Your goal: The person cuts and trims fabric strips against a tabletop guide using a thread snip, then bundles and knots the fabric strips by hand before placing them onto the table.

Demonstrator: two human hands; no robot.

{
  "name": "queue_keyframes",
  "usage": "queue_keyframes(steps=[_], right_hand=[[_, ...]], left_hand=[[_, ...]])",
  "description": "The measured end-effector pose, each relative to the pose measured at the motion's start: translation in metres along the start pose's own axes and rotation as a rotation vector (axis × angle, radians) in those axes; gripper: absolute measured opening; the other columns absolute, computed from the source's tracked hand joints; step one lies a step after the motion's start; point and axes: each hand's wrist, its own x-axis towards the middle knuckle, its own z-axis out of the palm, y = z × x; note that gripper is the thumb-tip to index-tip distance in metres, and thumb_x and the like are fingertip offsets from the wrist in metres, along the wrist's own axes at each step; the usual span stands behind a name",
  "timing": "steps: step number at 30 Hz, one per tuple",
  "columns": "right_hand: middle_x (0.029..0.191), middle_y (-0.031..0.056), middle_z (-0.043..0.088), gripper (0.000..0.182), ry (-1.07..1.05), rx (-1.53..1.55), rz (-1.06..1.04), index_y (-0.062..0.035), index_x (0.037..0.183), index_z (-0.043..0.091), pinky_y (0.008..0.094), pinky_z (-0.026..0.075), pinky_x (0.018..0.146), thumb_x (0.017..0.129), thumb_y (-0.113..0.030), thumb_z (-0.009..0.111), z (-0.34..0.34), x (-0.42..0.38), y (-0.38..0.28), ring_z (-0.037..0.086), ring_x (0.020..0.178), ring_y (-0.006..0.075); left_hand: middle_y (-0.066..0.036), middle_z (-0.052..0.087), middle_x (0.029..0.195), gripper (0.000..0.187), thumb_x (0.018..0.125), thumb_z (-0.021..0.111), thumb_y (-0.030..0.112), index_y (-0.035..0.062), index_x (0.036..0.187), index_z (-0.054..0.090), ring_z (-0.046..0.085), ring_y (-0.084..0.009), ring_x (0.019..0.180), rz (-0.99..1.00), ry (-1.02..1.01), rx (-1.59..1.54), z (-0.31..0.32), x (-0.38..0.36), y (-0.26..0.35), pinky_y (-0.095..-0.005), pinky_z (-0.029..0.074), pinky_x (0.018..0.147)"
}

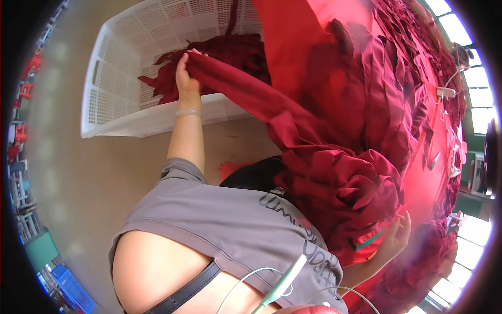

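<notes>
My left hand, with a clear band at the wrist, is raised over the white basket and closed on the end of a long dark red fabric strip. The strip runs to a bunched, rose-like mass of red fabric over my lap. At the lower right of that mass is my right hand, fingers apart, holding nothing visible. A thin green item lies on the red fabric beside it.
A white perforated basket stands at the upper left, with dark red strips inside. Layered red fabric fills the right side. A green and white device with a cable is near my chest. A blue crate stands lower left.
</notes>
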Motion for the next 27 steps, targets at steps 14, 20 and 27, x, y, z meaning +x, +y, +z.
queue_keyframes(steps=[14,20,27], right_hand=[[0.093,0.0076,0.064,0.024,-0.498,0.535,-0.143,0.0048,0.107,0.061,0.0208,0.045,0.072,0.089,-0.004,0.048,0.041,-0.027,-0.107,0.059,0.082,0.0099],[0.110,0.0187,0.060,0.080,-1.537,1.679,0.415,0.0074,0.116,0.054,0.0377,0.042,0.091,0.092,-0.060,0.020,0.125,-0.025,-0.085,0.057,0.103,0.0298],[0.131,0.0240,0.043,0.069,-1.272,1.671,0.392,-0.0134,0.144,0.014,0.0509,0.035,0.099,0.091,-0.037,0.051,0.103,-0.042,-0.113,0.045,0.117,0.0417]], left_hand=[[0.001,0.051,0.072,0.032,0.088,0.054,0.012,0.0047,0.119,0.051,0.043,-0.0048,0.058,-0.262,-0.983,1.060,0.180,-0.208,-0.052,-0.0206,0.037,0.053],[-0.007,0.058,0.087,0.017,0.086,0.060,0.020,0.0032,0.087,0.058,0.053,-0.0223,0.091,-0.482,-1.774,1.119,0.196,-0.272,-0.076,-0.0342,0.041,0.081],[-0.011,0.060,0.083,0.023,0.085,0.060,0.029,0.0052,0.085,0.059,0.053,-0.0300,0.091,-0.666,-1.779,1.416,0.168,-0.288,-0.077,-0.0397,0.041,0.082]])
